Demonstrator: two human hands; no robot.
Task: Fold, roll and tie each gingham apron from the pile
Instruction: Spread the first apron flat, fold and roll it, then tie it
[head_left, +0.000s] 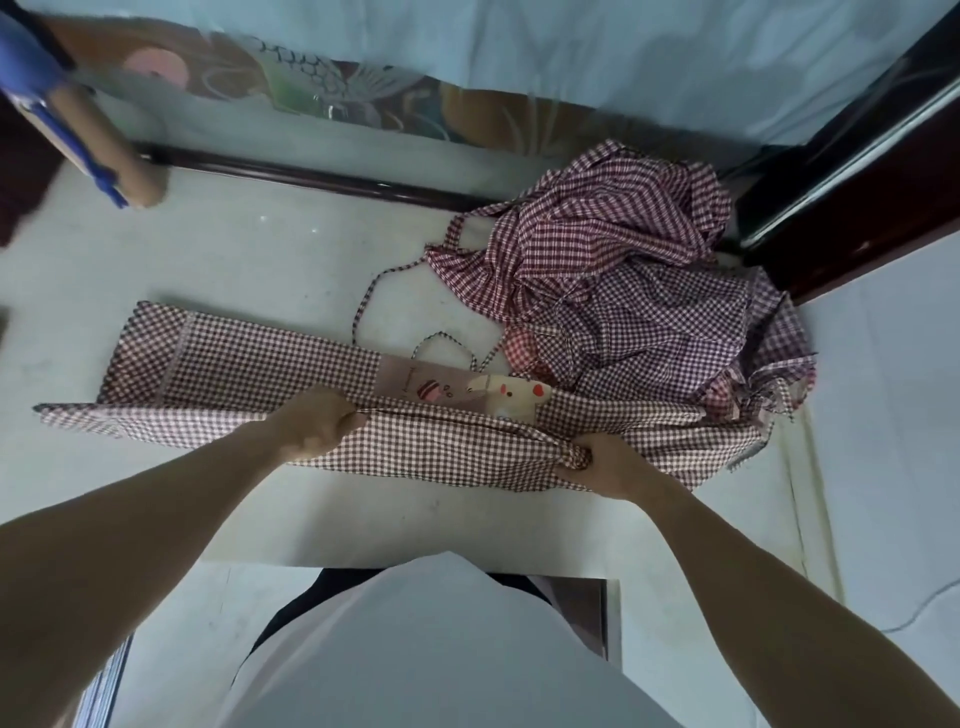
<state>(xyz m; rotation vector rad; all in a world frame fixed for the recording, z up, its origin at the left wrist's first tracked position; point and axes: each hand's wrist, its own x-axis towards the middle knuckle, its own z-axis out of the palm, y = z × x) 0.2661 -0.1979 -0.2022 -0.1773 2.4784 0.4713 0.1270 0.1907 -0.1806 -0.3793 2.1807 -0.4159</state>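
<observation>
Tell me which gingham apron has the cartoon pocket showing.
The flat apron gripped by the left hand and right hand; its pocket shows. The crumpled pile shows only checks.

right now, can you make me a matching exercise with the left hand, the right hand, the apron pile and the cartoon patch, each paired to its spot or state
Things:
1. left hand
2. right hand
3. apron pile
4. cartoon patch

Places or states:
A. crumpled heap at the far right of the table
B. pinches the folded edge near the apron's middle
C. grips bunched cloth toward the apron's right end
D. shows on the flat apron, between the two hands and beyond them

Pairs: 1-B, 2-C, 3-A, 4-D
</observation>
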